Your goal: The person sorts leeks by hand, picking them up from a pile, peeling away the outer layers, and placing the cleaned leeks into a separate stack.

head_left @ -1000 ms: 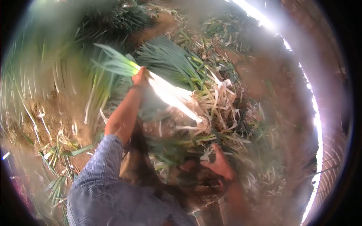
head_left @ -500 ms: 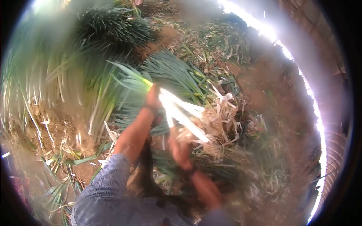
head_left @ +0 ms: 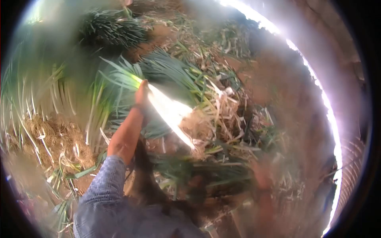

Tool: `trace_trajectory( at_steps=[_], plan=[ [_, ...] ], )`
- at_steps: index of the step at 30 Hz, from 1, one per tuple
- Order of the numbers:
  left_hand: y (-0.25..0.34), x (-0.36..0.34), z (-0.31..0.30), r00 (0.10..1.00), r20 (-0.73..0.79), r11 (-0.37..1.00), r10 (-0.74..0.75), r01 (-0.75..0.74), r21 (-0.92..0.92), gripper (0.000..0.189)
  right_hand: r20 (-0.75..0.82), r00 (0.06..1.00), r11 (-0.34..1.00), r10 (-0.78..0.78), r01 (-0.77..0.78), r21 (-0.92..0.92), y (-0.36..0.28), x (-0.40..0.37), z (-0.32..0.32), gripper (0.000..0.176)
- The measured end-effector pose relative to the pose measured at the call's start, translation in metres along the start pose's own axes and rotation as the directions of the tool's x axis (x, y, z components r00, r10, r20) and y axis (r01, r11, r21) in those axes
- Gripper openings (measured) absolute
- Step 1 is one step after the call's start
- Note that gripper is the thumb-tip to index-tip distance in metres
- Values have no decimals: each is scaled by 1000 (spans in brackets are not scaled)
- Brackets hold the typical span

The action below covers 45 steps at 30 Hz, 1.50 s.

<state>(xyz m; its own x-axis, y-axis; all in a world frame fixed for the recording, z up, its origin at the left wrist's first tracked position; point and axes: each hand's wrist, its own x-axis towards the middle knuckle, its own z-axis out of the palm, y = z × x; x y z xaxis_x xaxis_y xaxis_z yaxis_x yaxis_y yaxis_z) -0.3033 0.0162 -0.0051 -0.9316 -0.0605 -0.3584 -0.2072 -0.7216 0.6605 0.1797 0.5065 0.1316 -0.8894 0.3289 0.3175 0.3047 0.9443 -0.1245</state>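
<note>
Taking my left hand (head_left: 141, 93) as the clock's centre, with twelve ahead of me, the bunch of leeks (head_left: 170, 110) in it runs leaf tips to ten and roots to four. Those roots lie just beside a root heap (head_left: 228, 113) between three and four. More leeks lie laid down (head_left: 168, 67) beyond the bunch, between one and two. A standing row (head_left: 51, 93) fills nine; a leaf pile (head_left: 113, 29) sits past eleven. Loose scraps (head_left: 59, 174) lie on the ground between seven and eight. My right hand (head_left: 262, 176) is at four, well apart from the bunch; ribbed sheeting (head_left: 351, 164) lies farther out.
</note>
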Motion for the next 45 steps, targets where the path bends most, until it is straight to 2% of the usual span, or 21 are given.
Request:
trace_trajectory(
  at_steps=[2,5,9,11,13,15,18,20,23,25,28,30,31,32,34,35,36,38,40,42,45],
  plan=[
    [-2,-2,9,981,195,997,2,12,-72,33,276,947,699,164,-309,645,-137,13,-24,72],
    [11,-66,45,982,183,998,-55,52,21,34,85,994,584,-71,-27,811,-225,41,22,49],
    [36,-140,78,971,208,993,-121,117,32,35,293,921,563,-257,-104,820,-287,83,16,26],
    [31,-129,71,982,150,991,-114,102,85,37,502,773,782,-387,-13,623,-292,83,21,27],
    [20,-114,63,989,128,981,-70,46,188,39,406,717,726,-566,201,657,-309,67,13,27],
    [-16,-62,47,994,93,932,59,-88,353,40,-81,699,385,-711,482,787,-328,29,-9,24],
    [-44,-44,50,987,163,930,17,-76,361,40,7,715,373,-699,357,857,-306,15,-23,22],
    [-53,-45,58,974,193,882,115,-189,431,40,231,608,290,-760,-1,957,-288,5,-51,19],
    [-67,-26,50,924,276,801,264,-370,471,39,252,601,323,-759,11,946,-235,-86,-5,17],
    [-77,18,27,902,389,859,188,-343,380,43,504,795,770,-338,-75,634,-224,-64,-101,22],
    [-72,12,15,955,246,882,164,-254,397,37,208,978,997,-30,44,-65,-148,-60,-75,46],
    [-81,16,24,944,200,920,260,-306,244,36,251,968,875,20,-138,464,-127,-57,-37,64],
    [-73,25,16,976,134,826,173,-218,520,28,300,953,643,53,-262,719,-144,-47,-25,57],
    [-75,52,-7,931,366,822,-13,-198,533,29,432,901,534,27,-379,756,-167,-31,-35,62],
    [-99,86,-12,761,632,978,-149,19,208,48,161,984,671,-73,-71,738,-192,-20,-7,63],
    [-82,37,19,868,449,941,-211,55,335,48,200,975,649,-97,-91,755,-215,-9,-12,67],
    [-90,37,27,942,308,936,-131,15,351,49,-81,989,748,-126,148,647,-231,-3,10,51],
    [-118,78,6,869,495,905,-11,-202,374,50,303,910,692,-284,-24,722,-255,10,4,30],
    [-141,94,-3,772,631,947,79,-255,195,51,96,944,724,-314,173,668,-263,1,48,28],
    [-119,72,18,839,517,874,-168,-115,471,53,63,946,713,-317,194,674,-269,-19,75,26],
    [-139,103,12,809,580,910,-93,-167,380,55,-31,893,443,-449,252,861,-274,-52,51,12]
  ],
)
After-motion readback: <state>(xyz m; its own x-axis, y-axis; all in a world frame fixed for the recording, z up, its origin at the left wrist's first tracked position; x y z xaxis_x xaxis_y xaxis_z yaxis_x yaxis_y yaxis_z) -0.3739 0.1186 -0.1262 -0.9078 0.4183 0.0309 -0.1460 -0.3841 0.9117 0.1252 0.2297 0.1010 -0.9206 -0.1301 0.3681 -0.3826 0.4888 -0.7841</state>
